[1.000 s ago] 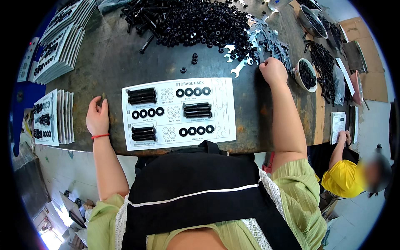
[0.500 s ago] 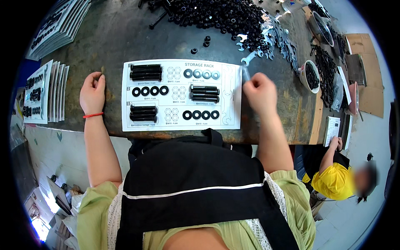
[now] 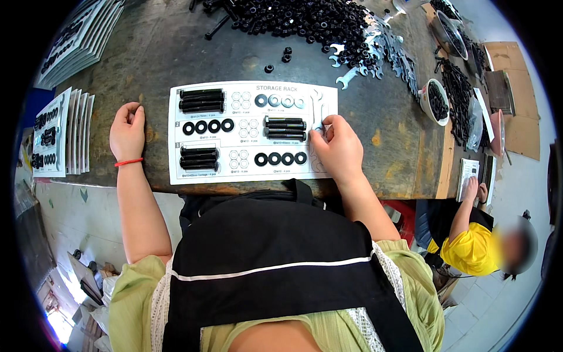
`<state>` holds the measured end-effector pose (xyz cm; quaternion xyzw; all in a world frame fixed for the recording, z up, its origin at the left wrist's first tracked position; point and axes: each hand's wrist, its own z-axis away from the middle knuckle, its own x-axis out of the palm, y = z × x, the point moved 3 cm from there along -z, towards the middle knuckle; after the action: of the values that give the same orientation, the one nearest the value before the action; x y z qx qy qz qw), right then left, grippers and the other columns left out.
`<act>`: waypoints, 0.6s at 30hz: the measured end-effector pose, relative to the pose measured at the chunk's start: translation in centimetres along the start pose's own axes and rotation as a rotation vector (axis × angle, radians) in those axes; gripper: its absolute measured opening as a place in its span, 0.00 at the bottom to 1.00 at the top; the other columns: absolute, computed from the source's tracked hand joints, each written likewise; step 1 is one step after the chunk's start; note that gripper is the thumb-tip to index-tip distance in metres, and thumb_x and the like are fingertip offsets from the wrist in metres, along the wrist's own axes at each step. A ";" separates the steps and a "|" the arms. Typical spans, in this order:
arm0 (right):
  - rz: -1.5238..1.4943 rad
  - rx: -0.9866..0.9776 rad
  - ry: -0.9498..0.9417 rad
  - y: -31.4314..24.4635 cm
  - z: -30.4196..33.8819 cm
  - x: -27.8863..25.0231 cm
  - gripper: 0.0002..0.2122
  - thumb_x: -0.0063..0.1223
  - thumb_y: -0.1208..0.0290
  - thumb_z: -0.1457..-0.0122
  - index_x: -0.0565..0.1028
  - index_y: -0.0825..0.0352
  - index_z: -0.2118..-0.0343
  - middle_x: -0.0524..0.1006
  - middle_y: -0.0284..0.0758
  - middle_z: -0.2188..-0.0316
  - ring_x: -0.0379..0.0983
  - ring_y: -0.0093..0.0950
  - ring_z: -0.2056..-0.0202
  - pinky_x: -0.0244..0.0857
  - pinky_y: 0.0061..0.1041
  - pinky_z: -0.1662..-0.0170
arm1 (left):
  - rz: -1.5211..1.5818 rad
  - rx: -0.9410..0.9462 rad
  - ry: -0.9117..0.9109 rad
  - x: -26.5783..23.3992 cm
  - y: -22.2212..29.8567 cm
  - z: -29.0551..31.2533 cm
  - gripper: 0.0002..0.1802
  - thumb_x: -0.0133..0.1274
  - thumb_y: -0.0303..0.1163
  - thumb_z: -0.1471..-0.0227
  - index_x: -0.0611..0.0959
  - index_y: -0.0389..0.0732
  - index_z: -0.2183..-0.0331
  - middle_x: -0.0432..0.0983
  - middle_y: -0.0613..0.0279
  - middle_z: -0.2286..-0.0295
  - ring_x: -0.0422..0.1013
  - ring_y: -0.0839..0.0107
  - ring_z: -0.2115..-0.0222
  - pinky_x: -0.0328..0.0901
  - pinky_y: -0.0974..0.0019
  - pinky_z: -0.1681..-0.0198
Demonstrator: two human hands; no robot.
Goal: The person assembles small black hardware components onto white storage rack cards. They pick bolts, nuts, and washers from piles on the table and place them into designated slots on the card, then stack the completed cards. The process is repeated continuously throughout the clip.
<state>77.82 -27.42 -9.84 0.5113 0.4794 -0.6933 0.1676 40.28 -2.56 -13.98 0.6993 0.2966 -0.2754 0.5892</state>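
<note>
A white printed card (image 3: 234, 87) lies near the table's front edge. On it are bundles of black bolts: one at upper left (image 3: 202, 101), one at middle right (image 3: 285, 128), one at lower left (image 3: 199, 159). Rows of washers (image 3: 214, 126) sit beside them; the nut shapes are printed outlines. At the card's right side, my right hand (image 3: 340, 146) pinches the lower part of a silver open-end wrench (image 3: 317, 107) over the printed wrench shape. Left of the card, my left hand (image 3: 127, 130) rests on the table, fingers curled; whatever they may hold is hidden.
A heap of black nuts (image 3: 311, 23) and a pile of wrenches (image 3: 393, 56) lie beyond the card. Stacked filled cards (image 3: 53, 132) stand at left. A bowl of black parts (image 3: 435, 102) and loose bolts (image 3: 454, 88) are at right, near a co-worker in yellow (image 3: 469, 252).
My right hand has moved left from beside the card onto its right side, bringing the wrench over the printed outline. My left hand stays by the card's left side.
</note>
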 end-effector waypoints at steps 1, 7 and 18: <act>-0.024 -0.008 0.030 0.1 0.1 0.2 0.15 0.64 0.65 0.51 0.74 0.67 0.64 0.72 0.33 0.77 0.71 0.31 0.75 0.65 0.31 0.71 | 0.006 0.003 0.001 0.1 0.2 0.1 0.12 0.58 0.37 0.47 0.83 0.41 0.62 0.66 0.73 0.82 0.62 0.81 0.80 0.60 0.72 0.73; -0.067 0.005 0.077 0.7 0.2 0.2 0.14 0.65 0.67 0.52 0.75 0.68 0.66 0.70 0.32 0.80 0.68 0.28 0.78 0.63 0.30 0.73 | 0.021 0.001 -0.016 0.7 0.6 0.1 0.12 0.57 0.37 0.46 0.83 0.40 0.63 0.67 0.73 0.82 0.62 0.81 0.80 0.60 0.72 0.73; -0.098 -0.006 0.025 1.0 -0.6 -0.5 0.15 0.64 0.67 0.52 0.73 0.67 0.65 0.75 0.37 0.73 0.74 0.35 0.73 0.68 0.34 0.70 | -0.019 0.022 -0.012 1.1 0.9 -0.5 0.12 0.58 0.36 0.47 0.83 0.40 0.63 0.68 0.71 0.80 0.63 0.80 0.79 0.61 0.71 0.73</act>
<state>79.13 -27.50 -9.94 0.4954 0.5080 -0.6927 0.1289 41.73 -2.11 -14.13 0.7012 0.2965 -0.2884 0.5807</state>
